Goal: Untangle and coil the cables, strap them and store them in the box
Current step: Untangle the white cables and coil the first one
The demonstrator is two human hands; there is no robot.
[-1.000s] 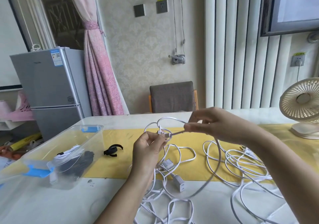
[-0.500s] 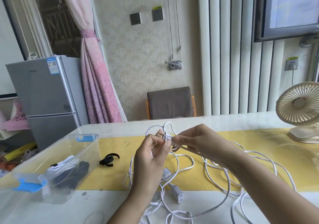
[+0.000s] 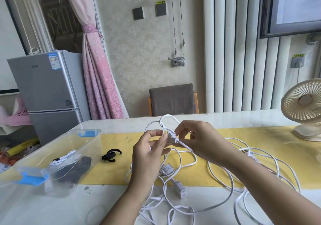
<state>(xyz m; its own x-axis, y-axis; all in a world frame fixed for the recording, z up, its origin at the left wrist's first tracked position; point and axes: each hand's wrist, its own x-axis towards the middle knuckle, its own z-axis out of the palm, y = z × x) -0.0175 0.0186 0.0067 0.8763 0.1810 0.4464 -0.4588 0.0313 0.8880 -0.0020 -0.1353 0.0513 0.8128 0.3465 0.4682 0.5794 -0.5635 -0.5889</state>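
From my remote seat I see both hands raised over the table [image 3: 52,211], working one knot in the cables [image 3: 168,115]. The left hand [image 3: 149,153] has its fingers curled, thumb and forefinger pinching a white loop at the knot. The right hand [image 3: 199,143] meets it there, its fingertips pinching the white plug [image 3: 171,137] at the cable's end, the other fingers bent. A small loop stands above both hands. The rest of the cables lie tangled on the yellow runner [image 3: 260,138] and the table's near edge, with an adapter [image 3: 179,189] among them. The clear box [image 3: 97,148] sits open to the left and holds a black bundle [image 3: 78,167] and a white one [image 3: 60,160]. A black strap [image 3: 111,155] lies between box and hands. A fan [image 3: 305,106] stands far right.
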